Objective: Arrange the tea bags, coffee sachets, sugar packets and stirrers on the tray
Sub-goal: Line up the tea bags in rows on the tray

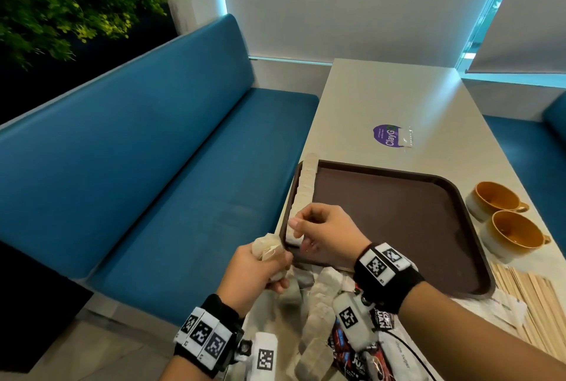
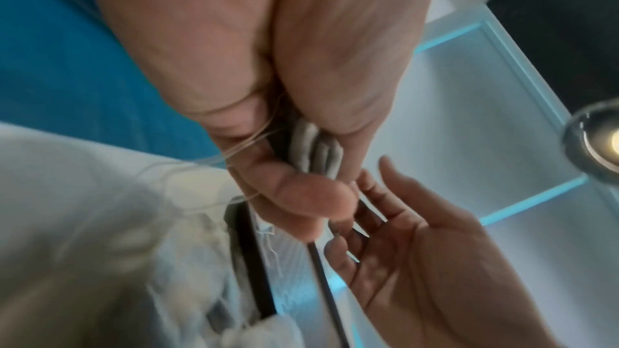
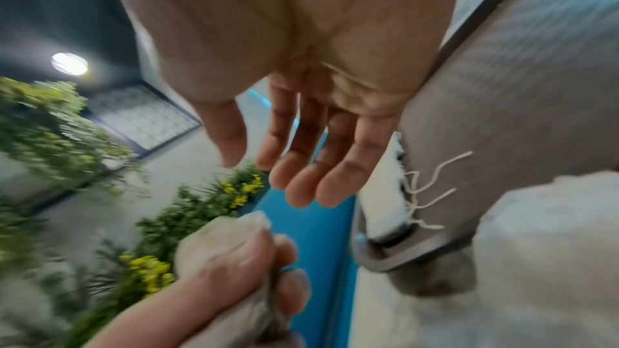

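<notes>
A brown tray lies on the pale table. A row of tea bags stands along its left rim, and shows as white bags with loose strings in the right wrist view. My left hand grips a bundle of tea bags just off the tray's near-left corner; the bundle sits between thumb and fingers. My right hand hovers over that end of the row, fingers straight and empty.
Loose tea bags, dark coffee sachets and white sugar packets are heaped at the table's near edge. Wooden stirrers lie right of the tray, beside two ochre mugs. A blue bench runs along the left.
</notes>
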